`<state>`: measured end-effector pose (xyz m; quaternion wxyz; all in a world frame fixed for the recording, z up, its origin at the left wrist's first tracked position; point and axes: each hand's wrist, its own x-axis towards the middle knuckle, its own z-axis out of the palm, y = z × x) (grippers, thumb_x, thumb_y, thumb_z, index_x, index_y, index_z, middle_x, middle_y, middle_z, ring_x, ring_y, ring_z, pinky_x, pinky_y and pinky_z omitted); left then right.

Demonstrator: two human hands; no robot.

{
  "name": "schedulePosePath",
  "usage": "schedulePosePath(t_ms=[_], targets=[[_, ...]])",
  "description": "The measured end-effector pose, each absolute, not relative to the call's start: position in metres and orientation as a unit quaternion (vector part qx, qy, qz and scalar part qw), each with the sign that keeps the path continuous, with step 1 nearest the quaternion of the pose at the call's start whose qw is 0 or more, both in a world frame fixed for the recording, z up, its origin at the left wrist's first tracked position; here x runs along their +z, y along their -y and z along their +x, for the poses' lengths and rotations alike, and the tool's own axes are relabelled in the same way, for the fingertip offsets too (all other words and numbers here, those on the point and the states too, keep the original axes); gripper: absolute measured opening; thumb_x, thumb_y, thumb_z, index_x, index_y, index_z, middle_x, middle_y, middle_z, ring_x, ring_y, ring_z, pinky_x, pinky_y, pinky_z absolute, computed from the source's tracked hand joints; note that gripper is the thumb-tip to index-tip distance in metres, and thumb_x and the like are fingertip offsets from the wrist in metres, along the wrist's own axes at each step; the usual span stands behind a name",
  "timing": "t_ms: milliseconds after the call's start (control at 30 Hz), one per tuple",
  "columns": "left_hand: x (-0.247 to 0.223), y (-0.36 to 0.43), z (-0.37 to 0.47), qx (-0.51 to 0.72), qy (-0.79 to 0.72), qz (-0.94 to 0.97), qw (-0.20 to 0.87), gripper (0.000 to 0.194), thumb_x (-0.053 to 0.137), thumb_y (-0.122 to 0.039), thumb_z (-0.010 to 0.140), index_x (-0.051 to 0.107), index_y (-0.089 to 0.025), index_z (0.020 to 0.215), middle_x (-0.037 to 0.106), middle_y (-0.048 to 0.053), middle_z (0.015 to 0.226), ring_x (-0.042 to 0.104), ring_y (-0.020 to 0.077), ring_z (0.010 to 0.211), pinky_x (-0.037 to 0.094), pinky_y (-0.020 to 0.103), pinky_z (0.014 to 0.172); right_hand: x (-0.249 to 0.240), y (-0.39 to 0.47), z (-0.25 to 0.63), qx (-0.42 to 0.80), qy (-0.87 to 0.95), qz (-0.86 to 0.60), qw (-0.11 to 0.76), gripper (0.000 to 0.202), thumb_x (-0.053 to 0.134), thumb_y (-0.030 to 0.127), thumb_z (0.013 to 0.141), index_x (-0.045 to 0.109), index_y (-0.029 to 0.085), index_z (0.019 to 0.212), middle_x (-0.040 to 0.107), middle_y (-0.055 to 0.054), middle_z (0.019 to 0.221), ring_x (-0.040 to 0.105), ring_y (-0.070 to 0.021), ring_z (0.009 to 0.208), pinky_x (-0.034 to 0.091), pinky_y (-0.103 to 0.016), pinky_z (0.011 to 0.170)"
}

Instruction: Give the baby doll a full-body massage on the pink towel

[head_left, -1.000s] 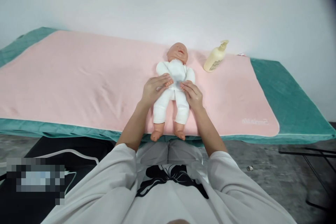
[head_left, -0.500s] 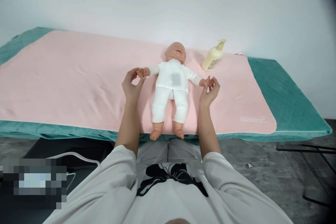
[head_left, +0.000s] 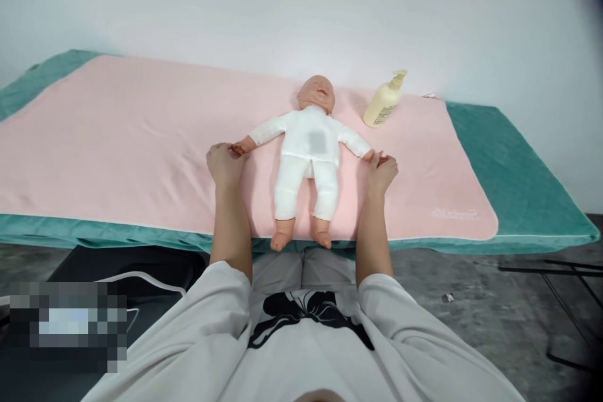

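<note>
A baby doll (head_left: 309, 132) with a white cloth body lies on its back on a pink mat (head_left: 179, 138), its head toward the wall and its feet at the near edge. My left hand (head_left: 226, 163) is closed around the doll's hand on the left side. On the other side, my right hand (head_left: 384, 173) grips the doll's other hand between thumb and fingers. Both doll arms are stretched outward and slanted down toward me. A grey square patch marks the doll's chest.
A pale yellow pump bottle (head_left: 384, 100) stands on the mat right of the doll's head. Green padding (head_left: 527, 169) shows beyond the mat, with a white wall (head_left: 282, 6) behind. Dark items with a white cable (head_left: 136, 274) sit at lower left; a black metal frame (head_left: 560, 270) is at right.
Both my hands have moved toward me and slightly outward, drawing the doll's arms lower and straighter. My fingers have closed more around the doll's hands. The doll's body stays in place.
</note>
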<state>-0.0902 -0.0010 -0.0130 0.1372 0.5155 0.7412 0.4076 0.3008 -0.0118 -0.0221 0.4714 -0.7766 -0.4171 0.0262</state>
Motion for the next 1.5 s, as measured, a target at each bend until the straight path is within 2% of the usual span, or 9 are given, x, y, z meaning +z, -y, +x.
schedulePosePath(t_ms=[100,233,400,600,767,900,1033,1267,1500], targets=[[-0.012,0.001,-0.089,0.391,-0.768,0.496,0.108,0.028,0.081,-0.020,0.064,0.067,-0.015,0.088,0.065,0.016,0.113,0.055,0.0359,0.120,0.040,0.054,0.111,-0.023,0.011,0.302,0.042,0.421,-0.770,0.478,0.028,0.051,0.032,0.094,0.055,0.010,0.110,0.065,-0.018,0.107,0.059,-0.0285,0.110,0.039,-0.052,0.109],[-0.008,0.004,-0.085,0.422,-0.764,0.475,0.117,0.036,0.082,-0.017,0.064,0.070,-0.016,0.098,0.066,0.014,0.116,0.059,0.0339,0.117,0.043,0.052,0.109,-0.027,0.011,0.303,0.089,0.432,-0.729,0.524,0.043,0.051,0.034,0.093,0.050,0.007,0.126,0.063,-0.018,0.116,0.062,-0.0245,0.109,0.048,-0.045,0.103],[-0.009,0.002,-0.079,0.574,-0.656,0.446,0.204,0.043,0.072,-0.017,0.080,0.065,-0.016,0.123,0.070,0.010,0.118,0.065,0.0240,0.113,0.051,0.042,0.104,-0.028,0.011,0.298,0.081,0.453,-0.656,0.599,0.047,0.048,0.040,0.094,0.046,0.018,0.135,0.055,-0.013,0.127,0.061,-0.0193,0.113,0.055,-0.039,0.096],[0.002,0.000,-0.049,0.657,-0.560,0.490,0.124,0.059,0.075,-0.037,0.084,0.055,-0.021,0.137,0.067,0.010,0.125,0.065,0.0242,0.119,0.049,0.040,0.108,-0.021,0.009,0.274,-0.011,0.514,-0.556,0.653,0.049,0.048,0.051,0.095,0.051,0.023,0.136,0.052,-0.013,0.130,0.061,-0.0229,0.120,0.059,-0.041,0.092],[0.015,0.006,-0.016,0.581,-0.508,0.634,0.052,0.042,0.071,-0.048,0.087,0.066,-0.024,0.121,0.070,0.007,0.125,0.063,0.0249,0.122,0.046,0.040,0.110,-0.018,0.013,0.254,-0.057,0.631,-0.484,0.603,0.036,0.047,0.044,0.099,0.065,0.020,0.118,0.068,-0.012,0.115,0.066,-0.0214,0.114,0.058,-0.043,0.102],[0.020,0.009,-0.005,0.461,-0.465,0.755,0.030,0.034,0.065,-0.048,0.092,0.069,-0.026,0.118,0.071,0.006,0.125,0.059,0.0261,0.129,0.041,0.045,0.112,-0.018,0.017,0.243,-0.017,0.723,-0.421,0.548,0.030,0.049,0.040,0.099,0.073,0.022,0.106,0.075,-0.007,0.112,0.070,-0.0196,0.113,0.060,-0.041,0.104],[0.026,0.011,0.000,0.399,-0.432,0.808,0.032,0.030,0.056,-0.039,0.098,0.069,-0.027,0.121,0.068,0.005,0.130,0.057,0.0240,0.131,0.038,0.045,0.113,-0.017,0.017,0.240,0.040,0.762,-0.398,0.509,0.030,0.049,0.038,0.100,0.075,0.025,0.107,0.075,-0.004,0.117,0.069,-0.0194,0.117,0.059,-0.043,0.108],[0.034,0.011,0.011,0.344,-0.401,0.847,0.053,0.027,0.057,-0.021,0.096,0.070,-0.026,0.120,0.068,0.003,0.130,0.056,0.0209,0.133,0.038,0.043,0.114,-0.021,0.014,0.240,0.088,0.781,-0.399,0.473,0.033,0.049,0.044,0.100,0.076,0.026,0.109,0.074,-0.002,0.120,0.066,-0.0174,0.122,0.054,-0.040,0.115],[0.032,0.009,0.015,0.336,-0.391,0.855,0.063,0.029,0.054,-0.016,0.096,0.071,-0.024,0.118,0.068,0.004,0.131,0.056,0.0211,0.133,0.039,0.044,0.114,-0.029,0.012,0.240,0.114,0.792,-0.371,0.471,0.033,0.047,0.040,0.101,0.073,0.026,0.117,0.071,-0.002,0.127,0.063,-0.0161,0.127,0.051,-0.040,0.117]])
